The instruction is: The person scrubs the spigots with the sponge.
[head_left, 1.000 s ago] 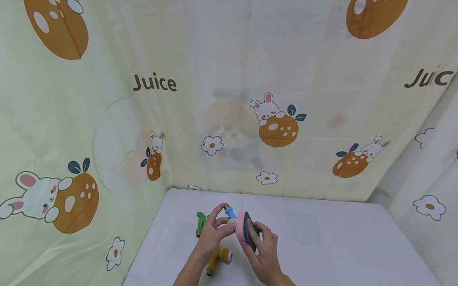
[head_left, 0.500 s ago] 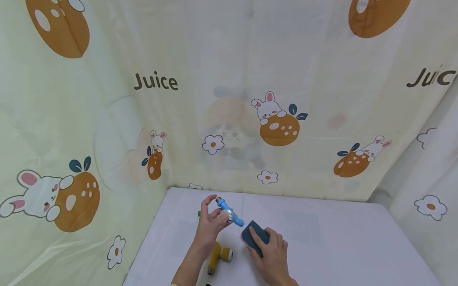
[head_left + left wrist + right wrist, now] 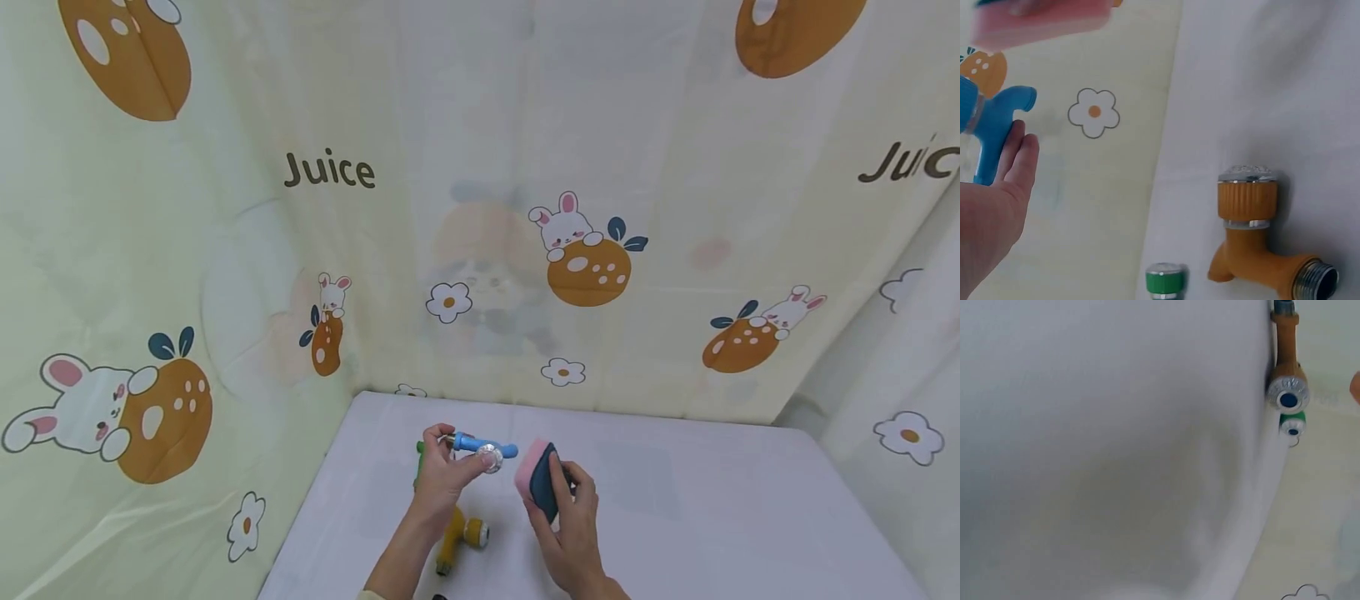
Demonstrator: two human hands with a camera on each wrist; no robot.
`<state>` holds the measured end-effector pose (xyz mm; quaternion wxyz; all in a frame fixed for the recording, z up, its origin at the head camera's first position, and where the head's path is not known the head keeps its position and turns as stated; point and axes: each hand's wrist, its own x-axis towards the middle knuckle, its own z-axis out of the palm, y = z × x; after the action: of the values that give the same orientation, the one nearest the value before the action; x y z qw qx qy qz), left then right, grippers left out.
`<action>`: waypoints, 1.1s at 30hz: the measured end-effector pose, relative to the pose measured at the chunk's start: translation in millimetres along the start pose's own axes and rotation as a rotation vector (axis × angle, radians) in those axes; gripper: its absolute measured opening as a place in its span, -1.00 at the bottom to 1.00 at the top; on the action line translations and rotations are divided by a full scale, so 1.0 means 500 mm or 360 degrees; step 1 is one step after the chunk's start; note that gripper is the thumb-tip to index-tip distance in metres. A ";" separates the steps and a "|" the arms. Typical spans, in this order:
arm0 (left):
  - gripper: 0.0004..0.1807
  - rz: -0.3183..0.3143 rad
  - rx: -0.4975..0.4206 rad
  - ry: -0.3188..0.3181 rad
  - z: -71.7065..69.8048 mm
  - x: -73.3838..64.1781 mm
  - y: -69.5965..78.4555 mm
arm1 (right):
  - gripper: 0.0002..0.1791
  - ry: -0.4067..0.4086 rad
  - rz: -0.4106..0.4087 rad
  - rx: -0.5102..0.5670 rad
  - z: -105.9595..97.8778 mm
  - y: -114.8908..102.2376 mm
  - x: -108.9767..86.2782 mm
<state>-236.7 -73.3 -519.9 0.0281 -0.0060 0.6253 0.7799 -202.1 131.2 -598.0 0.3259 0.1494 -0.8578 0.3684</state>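
A light blue tap [image 3: 472,443] with a silvery-topped knob is held nearly level above the table by my left hand [image 3: 441,483]. The thumb lies at its knob, and a finger reaches the threaded end. In the left wrist view, the tap's curved spout [image 3: 1013,100] shows beside my fingers. My right hand [image 3: 572,521] grips a sponge [image 3: 542,479], pink on one side and dark blue-green on the other. Its pink side faces the tap's spout across a small gap. The right wrist view shows neither the sponge nor the tap.
A yellow-orange tap [image 3: 452,540] lies on the white table [image 3: 720,500] below my hands. Farther back on the left, a green tap [image 3: 418,468] is mostly hidden behind my left hand. A printed curtain [image 3: 480,167] hangs behind the table.
The sponge has come away from the blue tap to the right, turning dark face up midway and then back on edge. My left hand has turned the tap from slanted to nearly level.
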 end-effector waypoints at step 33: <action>-0.46 -0.0276 0.0336 -0.0657 -0.017 -0.005 0.006 | -0.27 0.0130 -0.0373 -0.0032 0.008 -0.034 0.004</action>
<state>-234.7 -82.1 -518.7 0.2226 0.1027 0.6814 0.6896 -197.0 116.7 -589.7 0.4029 0.2300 -0.8241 0.3250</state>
